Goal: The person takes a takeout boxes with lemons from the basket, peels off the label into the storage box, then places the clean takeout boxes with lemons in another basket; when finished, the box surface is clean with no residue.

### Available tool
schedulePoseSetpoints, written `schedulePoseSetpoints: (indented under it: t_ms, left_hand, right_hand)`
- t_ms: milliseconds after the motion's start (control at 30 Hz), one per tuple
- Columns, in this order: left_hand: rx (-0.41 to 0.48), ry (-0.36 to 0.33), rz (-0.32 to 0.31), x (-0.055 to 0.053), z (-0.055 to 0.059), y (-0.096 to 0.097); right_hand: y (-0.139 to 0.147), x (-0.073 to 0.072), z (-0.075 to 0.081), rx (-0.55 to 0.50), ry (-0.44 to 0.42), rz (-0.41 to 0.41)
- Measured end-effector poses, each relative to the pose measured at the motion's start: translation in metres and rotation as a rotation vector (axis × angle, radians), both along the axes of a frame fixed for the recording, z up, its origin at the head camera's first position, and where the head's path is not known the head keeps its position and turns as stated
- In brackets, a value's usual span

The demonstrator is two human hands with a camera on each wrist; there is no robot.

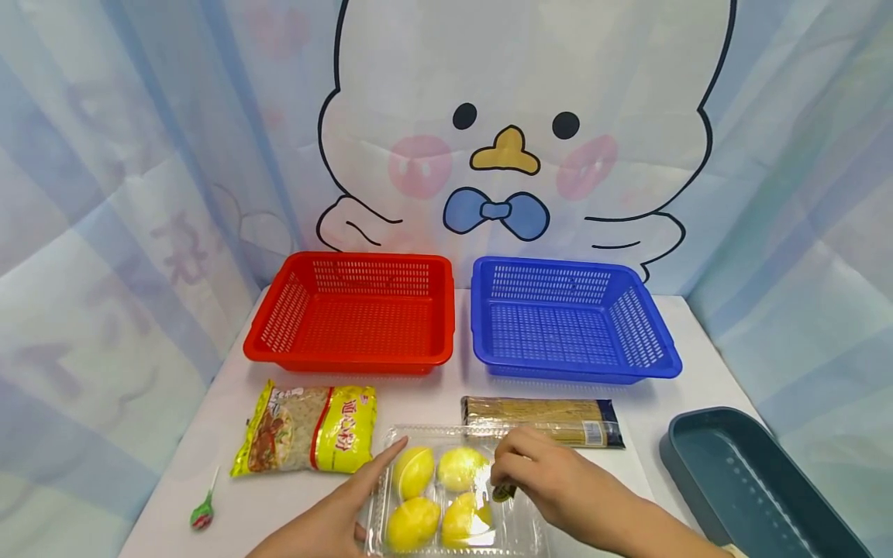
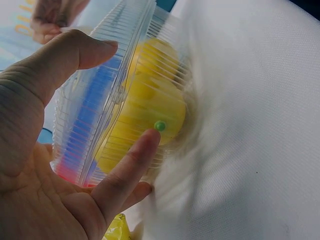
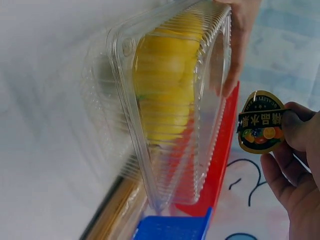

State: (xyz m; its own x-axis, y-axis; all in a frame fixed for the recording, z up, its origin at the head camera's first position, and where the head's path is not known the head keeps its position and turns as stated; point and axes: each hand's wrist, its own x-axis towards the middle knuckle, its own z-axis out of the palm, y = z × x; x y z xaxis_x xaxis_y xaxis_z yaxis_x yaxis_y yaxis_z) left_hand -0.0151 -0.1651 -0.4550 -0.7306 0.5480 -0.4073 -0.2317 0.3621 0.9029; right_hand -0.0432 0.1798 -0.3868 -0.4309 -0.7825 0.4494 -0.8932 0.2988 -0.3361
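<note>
A clear plastic clamshell box (image 1: 516,535) with several yellow lemons (image 1: 413,524) stands at the front of the table, its lid down. My left hand (image 1: 328,518) rests against the box's left side. In the left wrist view its fingers lie fairly straight along the ribbed wall, beside a lemon with a green tip (image 2: 159,125), while the thumb stretches across the lid's edge. Above the lid, my right hand (image 1: 558,480) pinches a dark oval fruit label (image 3: 261,134) with a gold rim and printed fruit between thumb and fingers. In the right wrist view the label is apart from the box.
Behind stand a red basket (image 1: 349,359) and a blue basket (image 1: 572,368). A yellow food packet (image 1: 307,428) and a green-wrapped lollipop (image 1: 202,513) lie left. Dry noodles in a long pack (image 1: 558,411) lie behind the box, and a dark teal tub (image 1: 698,473) stands right.
</note>
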Motion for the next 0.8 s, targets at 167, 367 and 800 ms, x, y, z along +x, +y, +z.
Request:
schedulePoseSetpoints:
  t_ms: [167, 367, 800]
  left_hand:
    - [-0.012, -0.002, 0.002, 0.000, -0.001, 0.000]
    - [-0.018, -0.021, 0.009, 0.000, -0.001, 0.000]
    - [-0.022, -0.001, -0.015, -0.002, -0.003, -0.001]
  right_hand:
    - [0.010, 0.001, 0.008, -0.025, 0.019, -0.051]
    - [0.027, 0.002, 0.019, -0.048, 0.038, -0.101]
    - [0.056, 0.008, 0.028, -0.033, 0.093, -0.208]
